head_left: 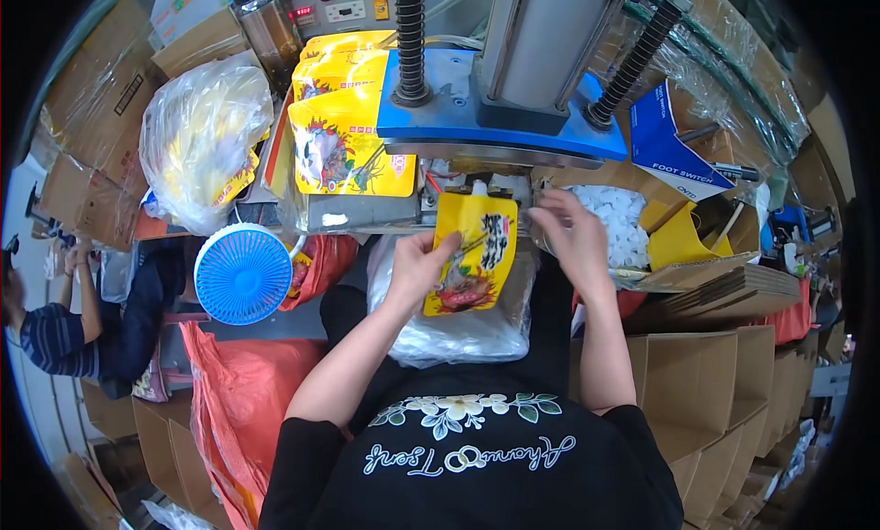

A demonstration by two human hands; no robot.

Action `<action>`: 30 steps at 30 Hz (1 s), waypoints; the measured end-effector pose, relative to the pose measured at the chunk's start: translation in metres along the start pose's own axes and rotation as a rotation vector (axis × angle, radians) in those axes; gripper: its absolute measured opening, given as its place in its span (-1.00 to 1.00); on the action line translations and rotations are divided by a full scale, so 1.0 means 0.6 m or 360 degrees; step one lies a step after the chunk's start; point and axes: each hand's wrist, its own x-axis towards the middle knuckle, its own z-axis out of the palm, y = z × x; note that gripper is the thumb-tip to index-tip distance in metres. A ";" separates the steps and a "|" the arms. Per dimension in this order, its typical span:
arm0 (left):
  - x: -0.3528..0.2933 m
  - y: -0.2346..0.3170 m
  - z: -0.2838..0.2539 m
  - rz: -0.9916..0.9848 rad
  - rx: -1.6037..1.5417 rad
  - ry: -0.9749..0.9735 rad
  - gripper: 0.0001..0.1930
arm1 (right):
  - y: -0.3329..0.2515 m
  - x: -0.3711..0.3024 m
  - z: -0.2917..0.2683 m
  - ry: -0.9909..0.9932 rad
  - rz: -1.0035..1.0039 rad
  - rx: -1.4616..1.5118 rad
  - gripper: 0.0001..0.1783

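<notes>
Between the thumb and fingers of my left hand [423,266] is the left edge of a yellow printed pouch [472,255]. A short white spout [479,189] stands at the pouch's top edge, just in front of the press. To the pouch's right, my right hand [573,237] is raised with its fingers loosely apart, and nothing shows in it. Beyond both hands is a blue-plated press [504,118] with spring-wrapped posts. A stack of yellow pouches [353,154] lies left of the press. Small white plastic pieces [610,223] fill a box beside my right hand.
A blue fan [245,273] stands left of my left forearm. Behind it sits a clear bag of yellow pouches [206,145]. A plastic-wrapped bundle [458,333] rests on my lap. Cardboard boxes [687,383] stand at right, a red bag [243,393] at left. Another person [60,328] is at far left.
</notes>
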 end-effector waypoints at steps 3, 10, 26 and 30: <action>0.026 0.017 0.016 -0.0108 -0.0440 0.0012 -0.77 | 0.024 0.002 -0.040 0.0111 0.0132 -0.0305 -0.73; 0.052 0.025 -0.016 0.0111 0.0270 0.0054 -0.79 | 0.086 -0.011 0.010 -0.0073 -0.0108 -0.0755 -0.75; -0.062 0.055 -0.099 0.0765 0.0690 0.0396 -0.91 | 0.030 -0.018 -0.024 -0.0288 0.0117 0.0946 -0.75; -0.065 0.004 -0.068 0.0659 0.0704 0.0232 -0.82 | -0.057 -0.011 -0.017 -0.0643 -0.0291 0.0545 -0.77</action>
